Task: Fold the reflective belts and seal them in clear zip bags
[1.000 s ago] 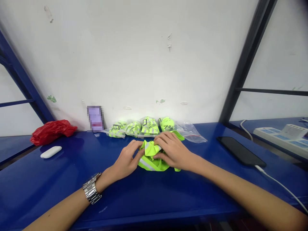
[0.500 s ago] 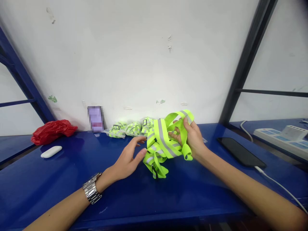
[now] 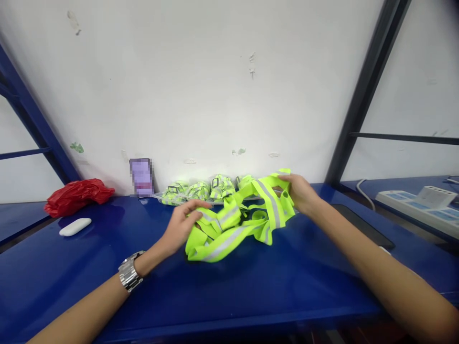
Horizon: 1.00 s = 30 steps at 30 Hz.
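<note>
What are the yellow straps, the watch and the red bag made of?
The straps look like soft matte fabric: they bend and curl, with grey stripes. The watch seems shiny metal, since its band gleams. The red bag is probably thin plastic: glossy and crinkled.

A crumpled red bag lies far left on the worktop, a white case nearer; a pixelated purple panel stands by the wall. At right lie a dark phone and power strip.
</note>
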Available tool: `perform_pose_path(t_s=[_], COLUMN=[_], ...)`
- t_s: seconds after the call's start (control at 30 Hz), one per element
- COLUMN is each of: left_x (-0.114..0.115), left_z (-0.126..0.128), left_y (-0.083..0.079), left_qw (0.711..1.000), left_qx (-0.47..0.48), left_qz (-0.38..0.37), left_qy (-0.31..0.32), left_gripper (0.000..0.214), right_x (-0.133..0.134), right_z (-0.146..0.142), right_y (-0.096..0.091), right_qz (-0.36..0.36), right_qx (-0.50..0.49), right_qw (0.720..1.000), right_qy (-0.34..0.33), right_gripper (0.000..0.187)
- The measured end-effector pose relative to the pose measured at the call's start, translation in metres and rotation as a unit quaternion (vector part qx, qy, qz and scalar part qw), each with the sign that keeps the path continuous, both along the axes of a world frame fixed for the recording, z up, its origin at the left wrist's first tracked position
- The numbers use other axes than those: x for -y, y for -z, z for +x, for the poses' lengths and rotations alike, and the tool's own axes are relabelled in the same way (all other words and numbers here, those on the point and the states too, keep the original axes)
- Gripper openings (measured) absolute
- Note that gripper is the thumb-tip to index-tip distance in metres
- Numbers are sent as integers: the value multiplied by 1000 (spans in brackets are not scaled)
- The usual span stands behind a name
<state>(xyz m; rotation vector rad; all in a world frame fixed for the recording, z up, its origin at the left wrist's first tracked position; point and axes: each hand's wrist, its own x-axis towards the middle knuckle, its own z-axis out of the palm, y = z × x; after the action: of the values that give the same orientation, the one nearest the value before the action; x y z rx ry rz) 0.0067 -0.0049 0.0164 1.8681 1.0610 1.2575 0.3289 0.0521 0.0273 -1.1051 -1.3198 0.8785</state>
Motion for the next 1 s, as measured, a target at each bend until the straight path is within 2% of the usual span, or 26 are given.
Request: perform_pose_path(t_s=[0.07, 0.13, 0.17, 0.23, 0.27, 0.3, 0.33, 0.37, 0.4, 0.47, 0.53, 0.6, 0.67, 0.73, 0.8, 0.87, 0.93, 1.0], left_x=[-7, -11, -13, -13, -12, -9, -5, 0, 5, 16, 24, 26, 22, 14, 4, -7, -14, -16], left_z=[-9, -16, -19, -23, -24, -23, -22, -20, -17, -12, -7, -5, -6, -11, -16, -22, -24, -24], left_y=[-8, -16, -20, -26, -29, -31, -34, -36, -38, -40, -39, -37, -34, -30, -26, -22, -18, -18], left_qw=[992, 974, 967, 961, 962, 963, 966, 969, 973, 982, 988, 989, 995, 990, 979, 975, 973, 975], left_qx=[74, 145, 174, 206, 213, 218, 221, 223, 219, 188, 120, 41, -44, -124, -177, -198, -204, -193], left_qz=[36, 55, 56, 55, 56, 54, 51, 44, 35, 5, -31, -42, 3, 62, 78, 68, 73, 87], left_qy=[-100, -163, -176, -174, -164, -147, -124, -97, -67, 5, 92, 138, 89, -10, -66, -79, -75, -68], left_gripper=[20, 17, 17, 17, 17, 17, 18, 19, 19, 21, 26, 39, 46, 42, 38, 35, 33, 33], right_x=[-3, 1, 5, 16, 23, 29, 36, 42, 47, 54, 56, 52, 47, 43, 41, 40, 39, 36], right_z=[11, 13, 11, -1, -9, -19, -29, -40, -50, -68, -82, -91, -96, -99, -98, -96, -94, -91], right_y=[-1, -3, -5, -9, -11, -12, -13, -14, -14, -13, -10, -5, 1, 5, 5, 2, -5, -15], right_qz=[-34, -19, 15, 130, 188, 240, 276, 292, 308, 319, 323, 324, 322, 324, 339, 341, 304, 255], right_qx=[48, 97, 134, 244, 285, 310, 333, 363, 379, 403, 465, 507, 514, 486, 425, 341, 254, 191], right_qw=[996, 985, 973, 922, 902, 895, 892, 883, 873, 855, 809, 766, 753, 770, 809, 859, 909, 942], right_qy=[63, 140, 188, 271, 265, 214, 135, 53, -1, -71, -160, -226, -255, -254, -223, -174, -128, -105], right_gripper=[20, 25, 30, 38, 36, 31, 23, 18, 20, 49, 69, 61, 40, 24, 18, 14, 13, 19])
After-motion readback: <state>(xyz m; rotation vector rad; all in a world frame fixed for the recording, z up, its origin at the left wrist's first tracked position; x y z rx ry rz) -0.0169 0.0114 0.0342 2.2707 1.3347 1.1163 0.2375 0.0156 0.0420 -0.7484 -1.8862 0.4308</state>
